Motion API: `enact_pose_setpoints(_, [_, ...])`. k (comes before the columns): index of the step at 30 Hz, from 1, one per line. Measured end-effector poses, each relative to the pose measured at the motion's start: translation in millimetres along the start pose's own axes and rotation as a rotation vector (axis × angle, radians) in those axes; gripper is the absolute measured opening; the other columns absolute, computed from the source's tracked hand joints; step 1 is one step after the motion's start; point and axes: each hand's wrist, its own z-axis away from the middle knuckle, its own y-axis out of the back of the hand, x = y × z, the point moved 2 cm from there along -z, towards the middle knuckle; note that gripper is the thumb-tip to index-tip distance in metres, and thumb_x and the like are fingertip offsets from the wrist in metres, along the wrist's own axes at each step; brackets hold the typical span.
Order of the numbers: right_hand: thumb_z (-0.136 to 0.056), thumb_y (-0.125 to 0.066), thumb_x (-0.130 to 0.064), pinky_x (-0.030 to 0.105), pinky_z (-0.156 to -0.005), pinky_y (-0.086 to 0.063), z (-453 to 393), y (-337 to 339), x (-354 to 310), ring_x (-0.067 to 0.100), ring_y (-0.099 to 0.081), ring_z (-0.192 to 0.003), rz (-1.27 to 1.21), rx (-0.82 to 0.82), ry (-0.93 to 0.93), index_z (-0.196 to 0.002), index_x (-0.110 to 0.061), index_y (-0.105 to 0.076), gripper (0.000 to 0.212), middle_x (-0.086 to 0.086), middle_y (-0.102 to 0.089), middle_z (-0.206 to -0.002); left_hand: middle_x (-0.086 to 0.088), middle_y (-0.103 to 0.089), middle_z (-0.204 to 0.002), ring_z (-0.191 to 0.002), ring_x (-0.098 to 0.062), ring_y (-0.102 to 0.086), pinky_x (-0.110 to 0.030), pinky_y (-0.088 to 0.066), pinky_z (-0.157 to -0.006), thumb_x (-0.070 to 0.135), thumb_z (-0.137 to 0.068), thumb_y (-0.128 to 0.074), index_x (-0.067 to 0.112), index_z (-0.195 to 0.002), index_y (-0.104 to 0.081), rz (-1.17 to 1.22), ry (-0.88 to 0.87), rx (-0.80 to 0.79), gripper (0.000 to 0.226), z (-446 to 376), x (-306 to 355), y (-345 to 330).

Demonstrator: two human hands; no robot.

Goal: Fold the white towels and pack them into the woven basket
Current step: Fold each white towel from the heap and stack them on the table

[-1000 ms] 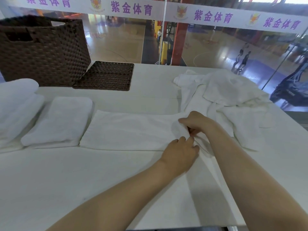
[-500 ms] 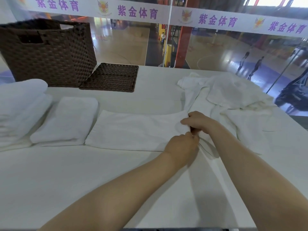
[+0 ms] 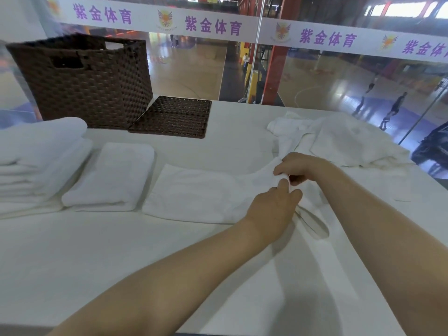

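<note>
Both hands pinch the right end of the half-folded towel (image 3: 194,192): left hand (image 3: 271,209) nearer, right hand (image 3: 294,167) beyond. Bare table (image 3: 97,258) lies in front. The basket (image 3: 92,86) stands far left (contents unseen), lid (image 3: 172,117) flat beside it.

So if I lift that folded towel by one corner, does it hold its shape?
Probably not. The half-folded towel sags where both hands pinch it, so it looks floppy. It seems light. Its loose layers would likely fall open.
</note>
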Motion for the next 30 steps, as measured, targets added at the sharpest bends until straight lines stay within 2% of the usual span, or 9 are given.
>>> enact_pose_setpoints(4, [-0.086,-0.066,-0.013,0.021,-0.044,-0.044,3.1,14.8,-20.9,0.014,-0.053,-0.050,-0.045,0.016,0.032,-0.081,-0.009,-0.058,0.010,0.006,-0.057,-0.065,-0.003,-0.050,-0.087,-0.065,-0.020,-0.048,-0.032,-0.037,-0.055,0.037,-0.097,-0.053,0.013,-0.101,-0.049,0.347,0.119,0.192,0.025,8.9,-20.7,12.9])
enact_pose_setpoints(7, [-0.086,-0.064,-0.012,0.019,-0.040,-0.038,9.8,13.9,-51.6,0.013,-0.047,-0.044,-0.058,0.023,0.120,-0.080,-0.012,-0.055,0.010,0.005,-0.051,-0.057,0.001,-0.056,-0.074,-0.066,-0.015,-0.054,-0.030,-0.041,-0.059,0.031,-0.093,-0.060,0.016,-0.084,-0.044,0.658,0.258,0.368,0.024,23.1,-44.8,27.8])
enact_pose_setpoints(10, [-0.088,-0.061,-0.011,0.018,-0.039,-0.030,16.7,4.3,-90.8,0.012,-0.039,-0.042,-0.062,0.041,0.240,-0.098,-0.011,-0.061,0.010,0.004,-0.049,-0.054,0.012,-0.055,-0.068,-0.066,-0.008,-0.060,-0.023,-0.051,-0.066,0.028,-0.091,-0.061,0.023,-0.086,-0.044,0.911,0.413,0.456,0.019,40.8,-70.9,32.4])
enact_pose_setpoints(13, [-0.088,-0.065,-0.016,0.019,-0.042,-0.036,18.3,-13.1,-133.7,0.013,-0.044,-0.043,-0.047,0.021,0.307,-0.099,-0.003,-0.066,0.017,0.005,-0.056,-0.055,0.009,-0.060,-0.085,-0.079,-0.025,-0.067,-0.049,-0.059,-0.075,0.027,-0.090,-0.057,0.032,-0.089,-0.043,1.133,0.475,0.551,0.016,59.8,-96.0,37.9])
enact_pose_setpoints(15, [-0.088,-0.066,-0.018,0.019,-0.042,-0.041,16.3,-32.6,-160.9,0.012,-0.049,-0.042,-0.022,0.010,0.330,-0.086,-0.002,-0.065,0.016,0.007,-0.061,-0.059,-0.004,-0.060,-0.105,-0.085,-0.021,-0.068,-0.046,-0.060,-0.077,0.019,-0.094,-0.055,0.035,-0.094,-0.043,1.185,0.528,0.591,0.020,74.3,-114.5,42.7])
enact_pose_setpoints(20, [-0.088,-0.060,-0.010,0.024,-0.049,-0.052,2.3,-96.7,-207.7,0.016,-0.057,-0.046,0.040,-0.024,0.365,-0.071,-0.001,-0.060,0.019,0.014,-0.065,-0.066,-0.003,-0.063,-0.092,-0.074,-0.018,-0.067,-0.043,-0.058,-0.072,0.018,-0.094,-0.050,0.041,-0.101,-0.041,0.949,0.725,0.560,0.025,119.2,-172.7,43.1])
enact_pose_setpoints(26, [-0.089,-0.053,-0.010,0.041,-0.073,-0.061,-10.7,-158.7,-219.2,0.028,-0.066,-0.064,0.064,-0.082,0.385,-0.077,0.002,-0.059,0.018,0.021,-0.069,-0.078,-0.002,-0.053,-0.073,-0.064,-0.019,-0.054,-0.032,-0.035,-0.052,0.013,-0.093,-0.044,0.020,-0.117,-0.040,0.494,0.806,0.314,0.025,154.0,-208.5,31.4])
enact_pose_setpoints(28, [-0.090,-0.052,-0.013,0.041,-0.075,-0.061,-13.5,-169.4,-216.6,0.033,-0.069,-0.073,0.116,-0.091,0.404,-0.080,0.002,-0.060,0.020,0.022,-0.071,-0.084,0.000,-0.053,-0.081,-0.069,-0.021,-0.055,-0.032,-0.033,-0.052,0.011,-0.093,-0.045,0.017,-0.120,-0.041,0.402,0.778,0.314,0.028,156.0,-208.7,26.7])
enact_pose_setpoints(30, [-0.090,-0.053,-0.017,0.037,-0.075,-0.059,-15.8,-175.7,-210.9,0.033,-0.070,-0.083,0.146,-0.110,0.427,-0.104,0.002,-0.059,0.024,0.020,-0.072,-0.094,-0.003,-0.052,-0.101,-0.078,-0.026,-0.057,-0.032,-0.036,-0.057,0.012,-0.093,-0.047,0.015,-0.128,-0.042,0.256,0.738,0.297,0.036,157.1,-207.4,22.2])
